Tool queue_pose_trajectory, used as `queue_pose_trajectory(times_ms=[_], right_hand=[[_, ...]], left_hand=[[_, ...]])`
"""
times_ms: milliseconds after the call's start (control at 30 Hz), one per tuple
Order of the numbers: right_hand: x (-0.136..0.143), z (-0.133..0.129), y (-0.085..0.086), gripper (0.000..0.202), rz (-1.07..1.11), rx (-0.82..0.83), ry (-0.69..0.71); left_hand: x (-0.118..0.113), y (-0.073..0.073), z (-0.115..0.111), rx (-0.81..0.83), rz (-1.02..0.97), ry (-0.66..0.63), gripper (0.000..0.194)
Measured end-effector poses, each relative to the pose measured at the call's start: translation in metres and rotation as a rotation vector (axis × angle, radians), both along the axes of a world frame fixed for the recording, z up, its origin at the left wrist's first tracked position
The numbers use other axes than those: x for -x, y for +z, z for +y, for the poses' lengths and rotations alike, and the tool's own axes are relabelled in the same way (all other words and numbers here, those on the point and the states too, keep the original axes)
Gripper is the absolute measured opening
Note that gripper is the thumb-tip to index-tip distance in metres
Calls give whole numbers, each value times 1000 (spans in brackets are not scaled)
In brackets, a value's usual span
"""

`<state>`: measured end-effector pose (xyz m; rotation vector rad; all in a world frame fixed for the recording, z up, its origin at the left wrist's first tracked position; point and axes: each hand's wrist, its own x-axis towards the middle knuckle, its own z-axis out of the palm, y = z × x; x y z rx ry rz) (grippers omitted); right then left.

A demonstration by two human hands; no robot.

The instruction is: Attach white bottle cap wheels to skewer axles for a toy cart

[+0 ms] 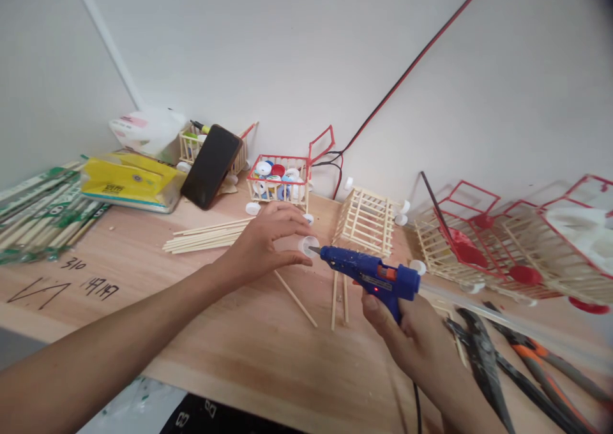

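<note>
In my right hand [407,332] is a blue glue gun [366,273], its small red light lit and its nozzle pointing left. The nozzle tip is at the inside of a white bottle cap [308,247]. My left hand [272,239] holds that cap between thumb and fingers, hollow side toward the nozzle. Beneath and beside the left hand lie thin wooden sticks [205,237], with a single stick [297,300] just in front. Behind the glue gun a stick-built cart body [366,220] rests on its side, with white cap wheels at its corners.
A small cart of bottle caps [279,182], a black phone [212,166] and a yellow packet [131,180] stand along the back. Packaged sticks [48,214] lie left. Red-trimmed carts [460,246] and pliers [479,357] are at the right; a cord hangs below the gun.
</note>
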<state>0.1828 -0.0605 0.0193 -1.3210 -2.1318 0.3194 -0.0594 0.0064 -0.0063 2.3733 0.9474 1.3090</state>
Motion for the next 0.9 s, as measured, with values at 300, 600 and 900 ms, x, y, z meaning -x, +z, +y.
queue_pose_trajectory(times_ms=[300,600,900], right_hand=[[4,1,4,26,-23,-5,47],[2,2,2,33,-26,-27,-3],[0,1,4,30,-65,-40,11]], left_hand=[[0,0,0,8,13,-8,30],[0,-1,0,12,18,-12,30],[0,-2,0,3,10,-2,31]])
